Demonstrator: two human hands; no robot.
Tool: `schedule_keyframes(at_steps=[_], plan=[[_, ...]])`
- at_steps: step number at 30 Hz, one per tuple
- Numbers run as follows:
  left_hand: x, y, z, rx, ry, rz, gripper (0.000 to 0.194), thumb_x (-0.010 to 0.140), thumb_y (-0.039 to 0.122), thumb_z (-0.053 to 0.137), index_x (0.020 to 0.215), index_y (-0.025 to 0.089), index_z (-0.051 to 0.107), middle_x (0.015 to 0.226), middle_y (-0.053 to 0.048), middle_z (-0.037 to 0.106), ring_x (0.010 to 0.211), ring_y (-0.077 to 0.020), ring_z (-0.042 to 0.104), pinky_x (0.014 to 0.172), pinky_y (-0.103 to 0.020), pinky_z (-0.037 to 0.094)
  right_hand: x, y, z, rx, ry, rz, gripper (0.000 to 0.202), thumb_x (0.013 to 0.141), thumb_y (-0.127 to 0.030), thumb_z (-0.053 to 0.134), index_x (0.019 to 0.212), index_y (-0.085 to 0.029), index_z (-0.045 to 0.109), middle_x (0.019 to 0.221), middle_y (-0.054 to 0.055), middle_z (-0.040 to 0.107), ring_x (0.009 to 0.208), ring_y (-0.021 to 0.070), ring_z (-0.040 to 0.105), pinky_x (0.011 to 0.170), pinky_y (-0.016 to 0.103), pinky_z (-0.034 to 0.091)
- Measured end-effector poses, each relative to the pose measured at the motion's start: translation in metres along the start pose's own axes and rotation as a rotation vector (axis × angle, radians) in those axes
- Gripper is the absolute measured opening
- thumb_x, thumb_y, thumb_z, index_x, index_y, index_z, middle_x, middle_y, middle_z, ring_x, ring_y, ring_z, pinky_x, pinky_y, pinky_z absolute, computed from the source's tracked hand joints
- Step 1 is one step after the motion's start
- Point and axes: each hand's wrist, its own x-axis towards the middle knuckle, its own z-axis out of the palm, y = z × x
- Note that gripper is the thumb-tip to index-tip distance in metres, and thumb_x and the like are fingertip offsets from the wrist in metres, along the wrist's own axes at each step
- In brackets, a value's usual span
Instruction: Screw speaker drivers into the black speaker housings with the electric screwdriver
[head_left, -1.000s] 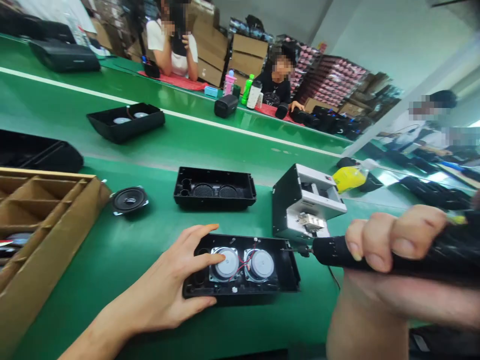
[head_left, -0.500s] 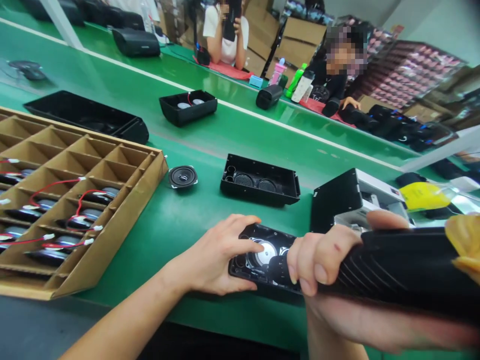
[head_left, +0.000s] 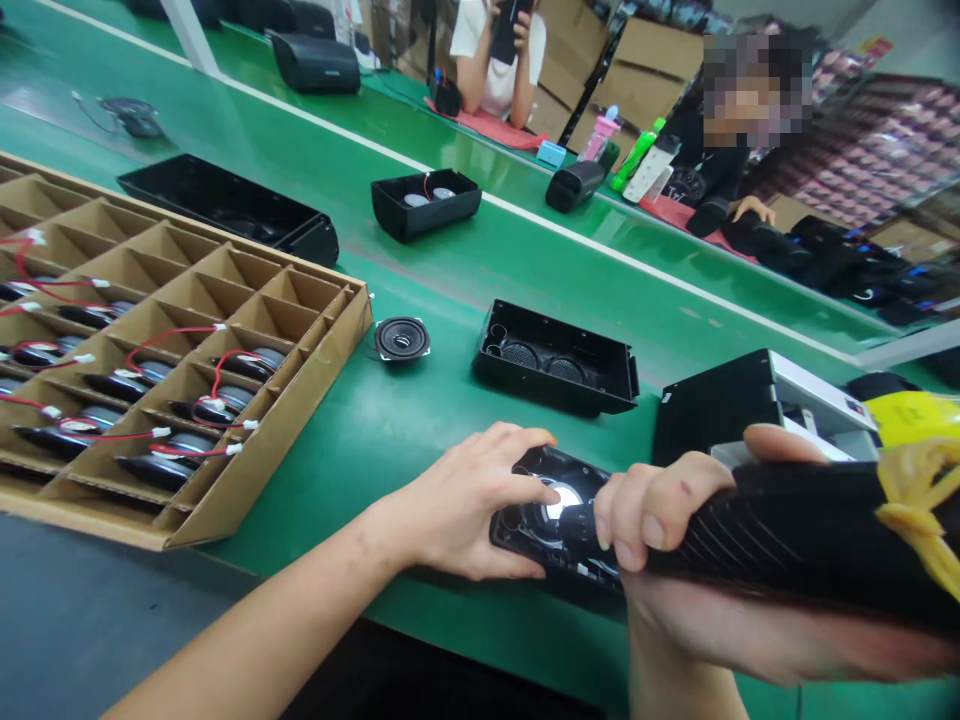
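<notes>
My left hand (head_left: pixel 480 505) grips the left end of a black speaker housing (head_left: pixel 536 462), its thumb resting by a round silver-backed speaker driver (head_left: pixel 556 502) set inside. My right hand (head_left: pixel 667 520) is wrapped round a thick black electric screwdriver (head_left: pixel 795 530) with a yellow tie (head_left: pixel 919 510) at its rear. The screwdriver's front end is over the housing, and its tip is hidden behind my fingers. The housing's right end is also covered by that hand.
Behind the housing lie a loose speaker driver (head_left: pixel 401 340) and an open black housing (head_left: pixel 555 395). A divided cardboard box (head_left: pixel 300 405) of wired drivers stands left. A black-and-silver machine (head_left: pixel 716 405) stands right. Beyond are more housings (head_left: pixel 427 222) and two people (head_left: pixel 499 70) across the bench.
The camera view has turned left, so the bench things appear farther right. My left hand still grips the housing. The screwdriver's nose, visible over the housing earlier, is now largely hidden by my fingers.
</notes>
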Motion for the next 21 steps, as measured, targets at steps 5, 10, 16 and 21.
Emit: schedule_keyframes(at_steps=[5, 10, 16, 21], plan=[[0.001, 0.001, 0.000, -0.007, -0.004, -0.004, 0.061, 0.079, 0.049, 0.100, 0.132, 0.027, 0.080, 0.166, -0.016, 0.055, 0.147, -0.0398, 0.056, 0.123, -0.061, 0.055, -0.002, 0.005, -0.003, -0.016, -0.015, -0.007, 0.053, 0.095, -0.076, 0.081, 0.126, -0.032, 0.083, 0.061, -0.006, 0.067, 0.036, 0.0134, 0.050, 0.041, 0.027, 0.050], [0.001, 0.001, -0.002, -0.005, -0.006, 0.005, 0.056, 0.082, 0.050, 0.097, 0.130, 0.027, 0.080, 0.164, -0.015, 0.057, 0.144, -0.0385, 0.058, 0.121, -0.061, 0.056, -0.005, 0.011, -0.009, -0.043, -0.020, -0.032, 0.059, 0.097, -0.081, 0.074, 0.131, -0.033, 0.079, 0.063, -0.007, 0.066, 0.036, 0.0127, 0.050, 0.042, 0.028, 0.052], [0.000, 0.000, 0.001, 0.017, 0.000, 0.024, 0.058, 0.083, 0.052, 0.096, 0.132, 0.025, 0.079, 0.163, -0.016, 0.056, 0.142, -0.0378, 0.058, 0.120, -0.060, 0.057, 0.001, 0.013, -0.004, -0.014, 0.025, -0.011, 0.057, 0.086, -0.078, 0.089, 0.119, -0.032, 0.083, 0.059, -0.008, 0.065, 0.033, 0.0121, 0.046, 0.037, 0.025, 0.048], [0.000, 0.000, 0.000, 0.027, -0.012, 0.028, 0.055, 0.086, 0.052, 0.094, 0.131, 0.026, 0.079, 0.162, -0.016, 0.056, 0.139, -0.0371, 0.058, 0.116, -0.059, 0.058, -0.010, 0.010, -0.007, -0.028, -0.005, -0.051, 0.051, 0.091, -0.074, 0.087, 0.123, -0.034, 0.083, 0.062, -0.007, 0.067, 0.034, 0.0132, 0.049, 0.039, 0.028, 0.050]])
